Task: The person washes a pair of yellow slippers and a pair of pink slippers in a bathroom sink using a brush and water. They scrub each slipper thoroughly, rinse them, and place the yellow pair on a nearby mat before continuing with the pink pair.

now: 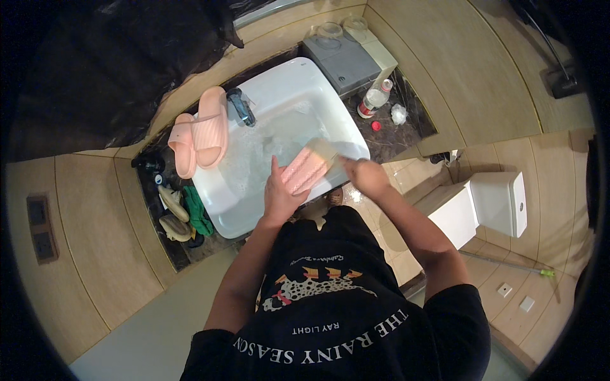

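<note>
Over the near right part of the white sink (230, 219), my left hand (283, 198) grips a pink slipper (304, 173), its textured sole facing up. My right hand (366, 178) is closed around the handle of what looks like a brush (326, 150), its pale yellowish head smeared by motion against the slipper's far end. Cloudy, soapy water (267, 140) lies in the basin below. Two more pink slippers, one ribbed (213, 127) and one partly beside it (183, 147), rest on the sink's left rim near the dark metal faucet (241, 106).
Right of the sink stand a plastic bottle (375, 99), a red cap (376, 126), a crumpled white wad (398, 114) and a grey box (343, 63). Shoes (173, 203) and a green cloth (197, 211) lie on the left counter. A white toilet (499, 203) stands at right.
</note>
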Tool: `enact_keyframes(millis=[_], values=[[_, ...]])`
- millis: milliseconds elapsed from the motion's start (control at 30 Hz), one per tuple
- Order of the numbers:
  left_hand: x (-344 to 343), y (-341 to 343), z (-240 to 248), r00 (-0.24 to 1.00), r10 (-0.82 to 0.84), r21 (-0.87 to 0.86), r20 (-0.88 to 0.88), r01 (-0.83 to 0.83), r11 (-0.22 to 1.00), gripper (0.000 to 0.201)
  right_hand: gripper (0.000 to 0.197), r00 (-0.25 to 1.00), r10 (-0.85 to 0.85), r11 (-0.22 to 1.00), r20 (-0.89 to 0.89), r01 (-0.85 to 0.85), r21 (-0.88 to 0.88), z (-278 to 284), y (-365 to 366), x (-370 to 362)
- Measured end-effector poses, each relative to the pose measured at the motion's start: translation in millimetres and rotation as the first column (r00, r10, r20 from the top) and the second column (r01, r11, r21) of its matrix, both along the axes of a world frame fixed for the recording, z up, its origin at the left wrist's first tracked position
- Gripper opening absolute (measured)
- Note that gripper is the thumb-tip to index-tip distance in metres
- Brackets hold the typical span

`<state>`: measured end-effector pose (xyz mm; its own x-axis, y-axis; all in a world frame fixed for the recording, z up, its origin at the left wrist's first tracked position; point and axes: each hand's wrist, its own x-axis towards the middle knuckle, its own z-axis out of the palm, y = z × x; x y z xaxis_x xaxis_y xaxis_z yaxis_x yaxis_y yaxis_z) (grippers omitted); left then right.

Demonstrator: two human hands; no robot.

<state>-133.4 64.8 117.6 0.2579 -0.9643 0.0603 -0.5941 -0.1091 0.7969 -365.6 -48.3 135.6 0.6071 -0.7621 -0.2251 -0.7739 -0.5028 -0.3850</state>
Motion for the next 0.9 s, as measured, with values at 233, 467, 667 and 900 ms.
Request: enact_keyframes(millis=[233, 467, 667, 900], values=[[1, -5, -1, 0.998, -0.001, -0.01, 0.066, 0.002, 1.0, 0.117, 0.035, 0.987, 0.115, 0.993, 0.108, -0.116, -0.002, 32, 53, 25], [2, -1, -5, 0.999, -0.042, -0.003, 0.031, 0.042, 0.999, 0.117, 0.036, 0.99, -0.102, 0.994, 0.101, 0.097, 0.057, -11, 0, 3], [2, -3, -7, 0.999, -0.028, -0.005, 0.045, 0.028, 1.0, 0.114, 0.04, 0.989, -0.082, 0.996, 0.124, 0.084, -0.01, -14, 46, 32], [0, 3, -6, 0.999, -0.035, -0.011, 0.03, 0.035, 0.999, 0.11, 0.04, 0.99, -0.023, 0.999, 0.142, 0.029, -0.041, -29, 18, 6]])
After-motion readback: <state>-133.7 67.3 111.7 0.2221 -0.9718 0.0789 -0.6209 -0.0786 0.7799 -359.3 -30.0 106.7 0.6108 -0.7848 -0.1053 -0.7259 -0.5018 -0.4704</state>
